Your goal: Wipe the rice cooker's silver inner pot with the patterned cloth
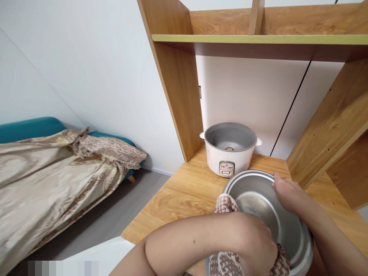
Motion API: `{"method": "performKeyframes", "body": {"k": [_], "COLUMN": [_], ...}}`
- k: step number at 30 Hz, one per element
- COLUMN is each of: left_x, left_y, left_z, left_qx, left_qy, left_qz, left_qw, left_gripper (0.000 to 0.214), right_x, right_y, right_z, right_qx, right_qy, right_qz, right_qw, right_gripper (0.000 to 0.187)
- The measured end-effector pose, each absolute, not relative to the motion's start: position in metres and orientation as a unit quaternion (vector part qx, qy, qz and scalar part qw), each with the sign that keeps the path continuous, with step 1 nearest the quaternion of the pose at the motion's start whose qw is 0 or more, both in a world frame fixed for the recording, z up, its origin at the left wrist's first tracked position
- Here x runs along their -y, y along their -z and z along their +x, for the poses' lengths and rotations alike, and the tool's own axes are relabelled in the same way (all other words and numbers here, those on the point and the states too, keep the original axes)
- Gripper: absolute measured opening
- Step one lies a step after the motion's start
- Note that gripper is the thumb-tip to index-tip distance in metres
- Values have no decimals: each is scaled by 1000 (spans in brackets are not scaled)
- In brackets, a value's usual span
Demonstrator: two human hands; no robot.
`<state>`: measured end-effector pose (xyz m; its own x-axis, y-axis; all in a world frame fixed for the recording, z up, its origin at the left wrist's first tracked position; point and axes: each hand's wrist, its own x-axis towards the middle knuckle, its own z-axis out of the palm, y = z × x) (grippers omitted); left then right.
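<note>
A silver metal rice cooker inner pot (255, 203) is tilted toward me over the front of the wooden desk. My right hand (289, 193) grips its rim on the right, thumb on the edge. Bunched in my closed left hand (255, 243) is a brown-and-white patterned cloth (225, 203), pressed into the lower part of the pot and draped over its left rim. My left forearm hides part of the cloth and pot. Just behind the pot stands the white rice cooker body (230, 163), lidless, with its grey inside and heating plate showing.
The wooden desk (169, 199) carries a shelf unit (181, 99) whose side panels and overhead shelf frame the cooker. To the left, a teal sofa (43, 124) lies under a beige patterned cover (43, 172). A white surface (106, 247) sits at the desk's lower left.
</note>
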<state>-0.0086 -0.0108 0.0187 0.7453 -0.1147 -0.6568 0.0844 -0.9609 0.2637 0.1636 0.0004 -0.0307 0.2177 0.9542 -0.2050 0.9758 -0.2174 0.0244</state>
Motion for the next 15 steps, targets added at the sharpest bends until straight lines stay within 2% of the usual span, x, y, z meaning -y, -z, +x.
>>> {"method": "performKeyframes", "body": {"k": [3, 7, 11, 15], "left_x": [8, 7, 9, 10], "left_y": [-10, -4, -12, -21], "left_z": [-10, -14, -13, -8], "left_qx": [4, 15, 9, -3], "left_qy": [329, 319, 332, 382], "left_qz": [928, 928, 927, 909], "left_qw": [172, 190, 172, 165], "left_gripper": [23, 17, 42, 35], "right_x": [-1, -2, -3, -3], "right_y": [32, 33, 35, 36], "right_z": [164, 165, 166, 166], "right_qx": [-622, -623, -624, -626], "right_qy": [68, 63, 60, 52], "right_qz": [777, 777, 776, 775], "right_qw": [73, 72, 72, 68], "right_gripper": [40, 40, 39, 38]}}
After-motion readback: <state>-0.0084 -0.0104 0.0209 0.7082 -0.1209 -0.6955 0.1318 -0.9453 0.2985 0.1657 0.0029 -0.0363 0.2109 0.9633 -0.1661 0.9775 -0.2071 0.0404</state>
